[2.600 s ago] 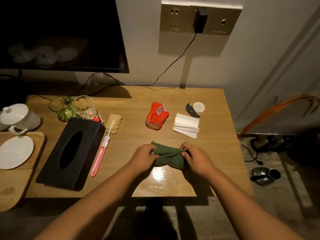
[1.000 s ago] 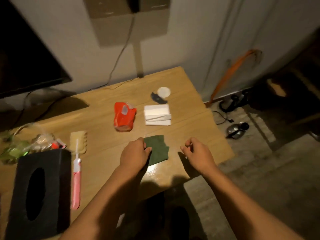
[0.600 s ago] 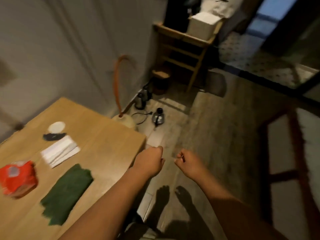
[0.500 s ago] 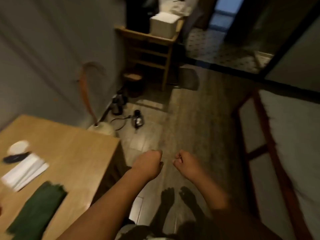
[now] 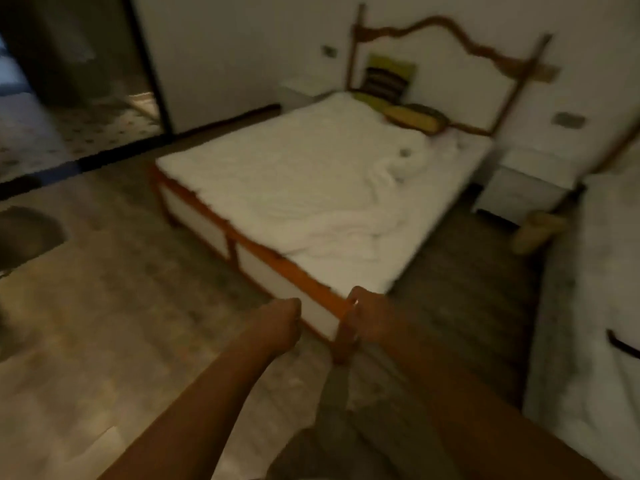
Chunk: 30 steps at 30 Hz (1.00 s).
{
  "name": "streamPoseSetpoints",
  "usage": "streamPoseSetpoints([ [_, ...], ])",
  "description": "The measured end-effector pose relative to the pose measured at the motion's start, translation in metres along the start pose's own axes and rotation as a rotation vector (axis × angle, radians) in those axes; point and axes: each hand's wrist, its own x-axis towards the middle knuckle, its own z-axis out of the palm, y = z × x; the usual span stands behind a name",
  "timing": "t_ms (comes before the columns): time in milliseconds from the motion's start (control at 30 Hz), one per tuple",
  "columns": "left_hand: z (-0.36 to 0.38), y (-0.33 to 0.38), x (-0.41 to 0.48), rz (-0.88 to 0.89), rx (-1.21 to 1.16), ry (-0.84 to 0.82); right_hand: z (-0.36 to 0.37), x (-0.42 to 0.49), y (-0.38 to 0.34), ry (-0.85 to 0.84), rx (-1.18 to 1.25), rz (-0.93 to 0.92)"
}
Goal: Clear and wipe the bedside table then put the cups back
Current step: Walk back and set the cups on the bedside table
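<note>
Head view finds the left hand [image 5: 277, 323] and right hand [image 5: 367, 317] curled into empty fists, so the person should skirt the bed [image 5: 294, 174] corner toward the bedside table [image 5: 530, 178] at two o'clock.

No writing, label, brand, number or sign can be read anywhere in the view. The picture is dim and smeared by motion. The small wall plate [image 5: 329, 51] at 12 o'clock and the larger wall plate [image 5: 569, 120] at 2 o'clock are too blurred to show any marking.
</note>
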Motion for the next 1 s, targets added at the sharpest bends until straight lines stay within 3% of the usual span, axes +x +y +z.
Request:
streamPoseSetpoints([
  [133, 0.017, 0.127, 0.100, 0.288, 0.079, -0.136, -0.087, -0.017, 0.116, 0.171, -0.014, 0.205],
  [367, 0.035, 0.250, 0.217, 0.477, 0.063, -0.236, -0.160, -0.004, 0.219, 0.277, 0.090, 0.534],
  [767, 0.048, 0.393, 0.519, 0.592, -0.028, -0.335, -0.298, 0.205, 0.367, 0.321, 0.163, 0.682],
  [1000, 0.034, 0.458, 0.636, 0.626, 0.006, -0.365, -0.374, 0.292, 0.424, 0.310, 0.186, 0.682],
])
